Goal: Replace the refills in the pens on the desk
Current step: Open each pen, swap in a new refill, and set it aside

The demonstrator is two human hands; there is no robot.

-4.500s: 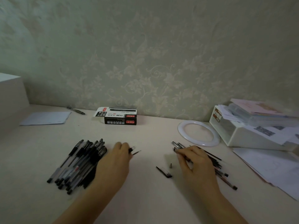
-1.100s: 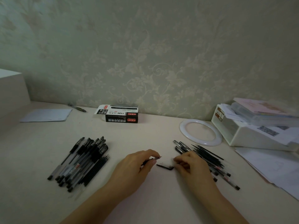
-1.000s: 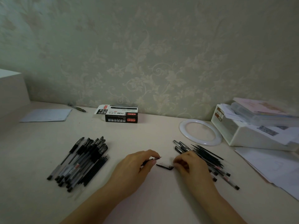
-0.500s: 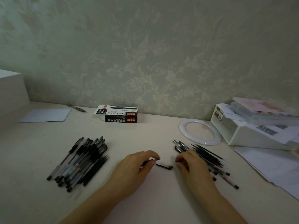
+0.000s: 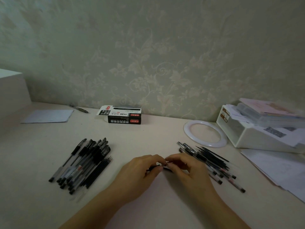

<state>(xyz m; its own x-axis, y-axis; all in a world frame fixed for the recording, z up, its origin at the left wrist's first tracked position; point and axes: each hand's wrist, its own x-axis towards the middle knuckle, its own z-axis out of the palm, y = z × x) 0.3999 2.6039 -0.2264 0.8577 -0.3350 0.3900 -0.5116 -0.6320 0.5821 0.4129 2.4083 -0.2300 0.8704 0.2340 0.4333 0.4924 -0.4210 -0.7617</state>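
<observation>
My left hand and my right hand meet at the middle of the desk. My left fingers grip a dark pen barrel, mostly hidden by the hand. My right fingertips pinch a small pen part at the barrel's front end; it is too small and blurred to name. A black pen cap lies on the desk just under the fingers. A pile of black pens lies to the left. Another pile of pens and thin black refills lies to the right.
A black-and-white refill box stands at the back by the wall. A white ring, a white storage box with papers and loose sheets fill the right. A paper and single pen lie back left.
My right hand has moved left from the desk beside the cap and come up against my left fingertips. My left hand has stayed in place with the barrel.
</observation>
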